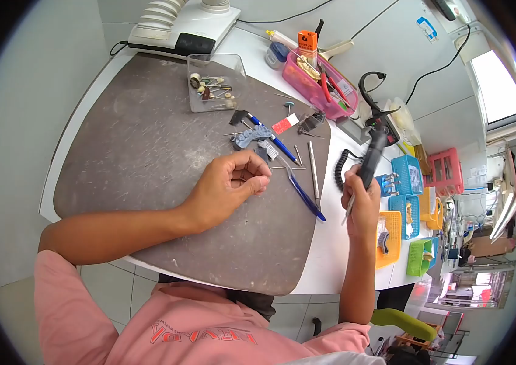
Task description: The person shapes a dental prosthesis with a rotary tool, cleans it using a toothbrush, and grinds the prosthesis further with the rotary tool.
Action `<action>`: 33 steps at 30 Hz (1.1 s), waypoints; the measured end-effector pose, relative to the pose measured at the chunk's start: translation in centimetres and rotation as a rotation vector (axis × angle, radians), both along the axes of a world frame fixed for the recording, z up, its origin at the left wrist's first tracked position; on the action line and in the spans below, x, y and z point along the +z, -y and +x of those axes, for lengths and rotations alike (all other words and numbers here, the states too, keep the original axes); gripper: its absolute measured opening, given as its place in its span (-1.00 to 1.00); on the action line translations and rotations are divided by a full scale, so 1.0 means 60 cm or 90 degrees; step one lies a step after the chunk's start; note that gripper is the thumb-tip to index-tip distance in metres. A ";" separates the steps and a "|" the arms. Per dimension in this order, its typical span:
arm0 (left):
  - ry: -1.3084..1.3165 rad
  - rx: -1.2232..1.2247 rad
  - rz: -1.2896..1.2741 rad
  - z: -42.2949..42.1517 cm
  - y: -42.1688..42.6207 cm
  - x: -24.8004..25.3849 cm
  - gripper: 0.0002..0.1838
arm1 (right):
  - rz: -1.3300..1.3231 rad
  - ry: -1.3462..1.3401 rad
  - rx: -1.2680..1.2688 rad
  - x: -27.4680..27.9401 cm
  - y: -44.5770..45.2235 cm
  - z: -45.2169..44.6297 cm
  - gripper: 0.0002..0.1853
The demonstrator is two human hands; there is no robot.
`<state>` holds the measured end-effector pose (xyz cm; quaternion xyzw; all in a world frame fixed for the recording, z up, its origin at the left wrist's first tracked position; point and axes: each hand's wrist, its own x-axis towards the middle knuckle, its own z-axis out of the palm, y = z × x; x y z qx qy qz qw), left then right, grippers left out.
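Note:
My left hand [233, 185] is above the brown mat [148, 140], its fingers curled and pressed together; whatever it may hold is too small to make out. In my right hand [362, 201] is a black handpiece [372, 157] with a thin metal tip pointing down, held over the white table edge at the right. Just beyond my left hand lie a grey-blue dental model [252, 137], a blue pen [283, 149], a red-and-white label [285, 124] and blue-handled tweezers [305, 198]. A metal tool [314, 173] rests beside the tweezers.
A clear box [216, 67] of polishing bits stands at the mat's back. Behind it is a white machine [179, 30] with a hose. A pink basket [325, 91] of tools is at the back right. Blue, yellow and green baskets [418, 258] line the right side.

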<state>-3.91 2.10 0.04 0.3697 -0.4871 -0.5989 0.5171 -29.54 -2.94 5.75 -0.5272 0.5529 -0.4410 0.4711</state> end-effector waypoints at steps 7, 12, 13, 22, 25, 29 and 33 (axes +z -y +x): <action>-0.072 0.018 0.052 0.000 0.005 -0.001 -0.85 | -0.014 -0.457 0.030 -0.036 0.001 -0.025 -0.62; -0.075 0.040 0.074 0.003 0.007 0.006 -0.86 | -0.118 -0.623 0.007 -0.040 0.002 -0.011 -0.52; -0.075 0.034 0.083 0.003 0.007 0.007 -0.86 | -0.109 -0.668 0.000 -0.039 0.000 -0.009 -0.52; -0.155 0.019 0.139 0.008 0.013 0.007 -0.85 | -0.512 -0.681 0.123 -0.034 -0.034 0.050 -0.75; -0.178 0.015 0.159 0.009 0.013 0.008 -0.85 | -0.538 -0.679 0.198 -0.050 -0.037 0.076 -0.71; -0.197 0.020 0.177 0.015 0.016 0.008 -0.85 | -0.533 -0.654 0.179 -0.069 -0.028 0.078 -0.71; -0.189 0.005 0.183 0.016 0.015 0.005 -0.85 | -0.487 -0.568 0.145 -0.067 -0.035 0.068 -0.70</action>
